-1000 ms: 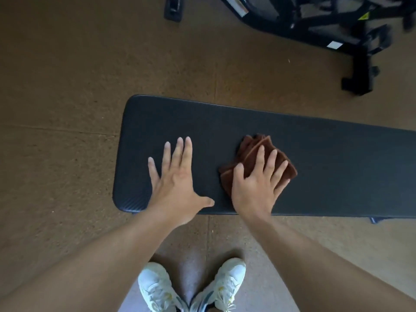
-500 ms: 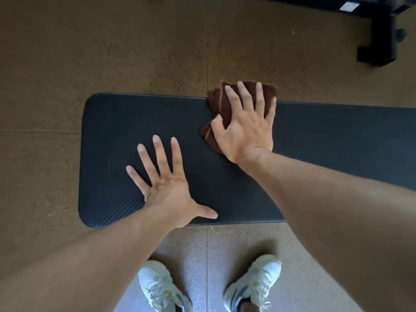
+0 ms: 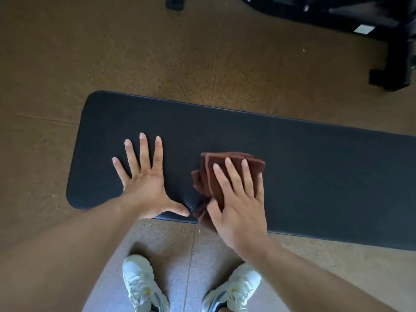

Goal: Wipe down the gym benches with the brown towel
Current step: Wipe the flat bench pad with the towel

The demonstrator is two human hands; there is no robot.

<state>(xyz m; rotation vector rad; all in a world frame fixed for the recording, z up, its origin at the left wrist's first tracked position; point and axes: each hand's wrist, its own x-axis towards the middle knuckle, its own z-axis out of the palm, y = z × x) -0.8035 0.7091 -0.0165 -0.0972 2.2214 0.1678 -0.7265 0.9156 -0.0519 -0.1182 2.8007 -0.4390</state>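
A flat black gym bench pad (image 3: 315, 167) stretches across the view, its rounded end at the left. My left hand (image 3: 146, 183) lies flat on the pad near that end, fingers spread and straight. A folded brown towel (image 3: 216, 167) sits on the pad near its front edge. My right hand (image 3: 238, 203) presses down on the towel with straight fingers and covers most of it; the towel's near corner hangs just over the pad's front edge.
Brown speckled floor surrounds the bench. The black frame of other gym equipment (image 3: 394, 41) stands at the top right, with a small black foot (image 3: 175, 2) at the top centre. My white sneakers (image 3: 144, 284) are on the floor just in front of the bench.
My right hand has dragged the towel from the pad's far edge back to its near edge. The left hand has stayed flat on the pad.
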